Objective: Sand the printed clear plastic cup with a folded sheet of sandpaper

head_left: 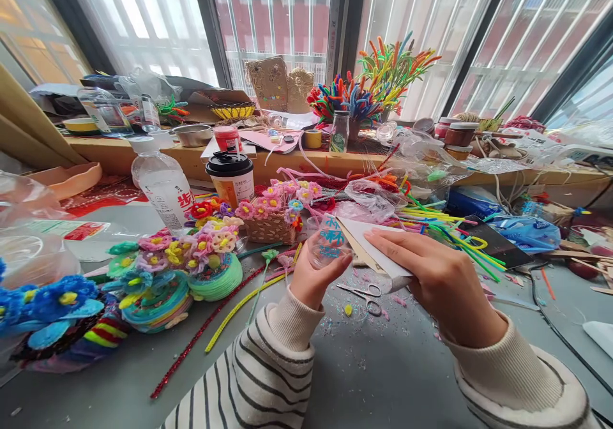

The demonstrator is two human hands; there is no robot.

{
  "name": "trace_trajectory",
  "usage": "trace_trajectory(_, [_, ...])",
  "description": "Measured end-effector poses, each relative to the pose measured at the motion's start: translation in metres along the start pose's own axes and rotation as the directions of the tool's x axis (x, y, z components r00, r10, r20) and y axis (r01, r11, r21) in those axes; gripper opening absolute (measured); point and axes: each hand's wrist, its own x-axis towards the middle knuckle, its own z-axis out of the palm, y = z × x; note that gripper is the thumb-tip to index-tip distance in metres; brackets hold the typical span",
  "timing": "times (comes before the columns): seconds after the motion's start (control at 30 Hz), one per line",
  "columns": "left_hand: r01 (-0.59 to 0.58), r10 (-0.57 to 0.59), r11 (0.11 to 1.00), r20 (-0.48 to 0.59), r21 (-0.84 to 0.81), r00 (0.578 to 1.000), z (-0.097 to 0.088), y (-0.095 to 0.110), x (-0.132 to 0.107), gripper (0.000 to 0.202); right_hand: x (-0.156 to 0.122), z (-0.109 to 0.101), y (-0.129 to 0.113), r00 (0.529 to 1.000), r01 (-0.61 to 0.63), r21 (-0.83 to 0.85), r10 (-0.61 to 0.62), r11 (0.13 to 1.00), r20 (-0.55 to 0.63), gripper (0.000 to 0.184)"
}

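My left hand [309,283] is closed around a clear plastic cup [330,240] with blue printed characters, near the middle of the view. From the right, my right hand [443,282] pinches a folded white card [371,240] with a tan edge, fingers on top. The card's left end meets or overlaps the cup's right side; whether they touch I cannot tell. Below the hands, small scissors [366,298] lie on the grey table [378,378], beside a yellow dot [348,310] and scattered scraps.
Fuzzy flower pots [156,301] and a water bottle [163,186] crowd the left. A lidded coffee cup [230,177] and a basket of pink flowers [271,225] stand behind. Loose pipe cleaners [460,240] lie back right. A black cable [558,327] runs along the right.
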Motion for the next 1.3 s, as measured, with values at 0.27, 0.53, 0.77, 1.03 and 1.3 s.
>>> trace_trajectory(0.27, [-0.049,0.049,0.999,-0.003,0.008,0.999,0.0,0.005,-0.003,0.067,-0.003,0.002,0.002,1.0,-0.009,-0.116,0.011,0.993,0.018,0.036])
trace_trajectory(0.53, [-0.079,0.079,0.996,-0.008,0.031,0.997,-0.002,0.005,-0.001,0.074,-0.002,-0.001,-0.001,1.0,0.016,-0.126,-0.015,0.992,0.012,0.034])
trace_trajectory(0.77, [-0.205,0.205,0.974,0.01,0.093,0.979,0.003,0.011,-0.007,0.069,-0.001,-0.005,-0.003,0.999,0.042,-0.172,-0.035,0.984,0.041,0.034])
trace_trajectory(1.03, [-0.26,0.252,0.958,0.076,0.121,0.965,0.002,0.012,-0.008,0.068,-0.001,-0.003,-0.002,0.999,0.03,-0.159,-0.027,0.987,0.021,0.033])
trace_trajectory(1.3, [-0.273,0.258,0.949,0.11,0.156,0.96,0.0,0.011,-0.006,0.071,-0.003,-0.001,-0.002,1.0,0.0,-0.128,0.0,0.992,0.0,0.034])
